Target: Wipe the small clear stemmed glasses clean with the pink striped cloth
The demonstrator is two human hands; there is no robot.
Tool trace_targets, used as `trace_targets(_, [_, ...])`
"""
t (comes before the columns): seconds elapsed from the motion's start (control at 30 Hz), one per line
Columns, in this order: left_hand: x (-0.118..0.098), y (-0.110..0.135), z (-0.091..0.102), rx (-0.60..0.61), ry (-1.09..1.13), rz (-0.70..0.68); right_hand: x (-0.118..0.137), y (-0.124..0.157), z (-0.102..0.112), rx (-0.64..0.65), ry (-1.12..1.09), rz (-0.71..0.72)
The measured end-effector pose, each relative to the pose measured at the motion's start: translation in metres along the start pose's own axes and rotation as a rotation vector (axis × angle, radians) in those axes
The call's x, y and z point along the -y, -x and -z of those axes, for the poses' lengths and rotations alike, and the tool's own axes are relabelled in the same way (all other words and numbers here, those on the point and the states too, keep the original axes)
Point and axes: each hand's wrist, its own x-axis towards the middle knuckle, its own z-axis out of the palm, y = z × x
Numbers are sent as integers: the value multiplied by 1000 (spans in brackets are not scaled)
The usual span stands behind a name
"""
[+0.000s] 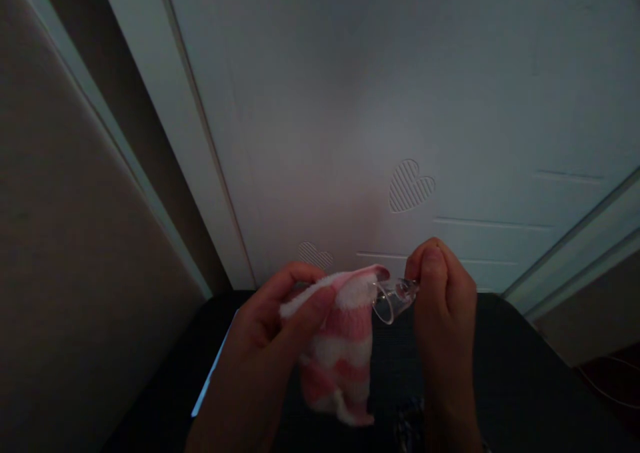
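My left hand (285, 319) is closed on a fluffy pink-and-white striped cloth (345, 346), pinching its upper edge between thumb and fingers while the rest hangs down. A small clear glass (393, 301), flared at its mouth, is tilted with its rim toward the cloth. My right hand (443, 286) is wrapped in a fist around the narrow end of the glass, which hides that end. The rim is at the cloth's right edge; whether they touch is hard to tell.
Below the hands is a dark tabletop (505, 373). A thin bright-edged flat object (213, 376) lies at left, partly behind my left arm. A dark patterned item (410, 423) sits near my right wrist. A white panel with heart carvings (410, 186) stands behind.
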Motion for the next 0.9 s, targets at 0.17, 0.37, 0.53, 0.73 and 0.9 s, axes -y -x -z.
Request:
trace_targets(0.17, [6, -4, 3, -106, -90, -143, 2, 2, 1, -63, 96, 28])
trace_targets(0.37, [9, 1, -1, -55, -91, -99, 20, 11, 0, -264, 144, 60])
trace_targets(0.53, [7, 3, -2, 77, 47, 71, 25, 13, -6, -499, 72, 103])
trace_targets(0.73, [5, 1, 1, 70, 74, 74, 22, 9, -4, -493, -23, 126])
trace_targets(0.9, [1, 4, -4, 95, 36, 136, 29, 11, -2, -362, -58, 115])
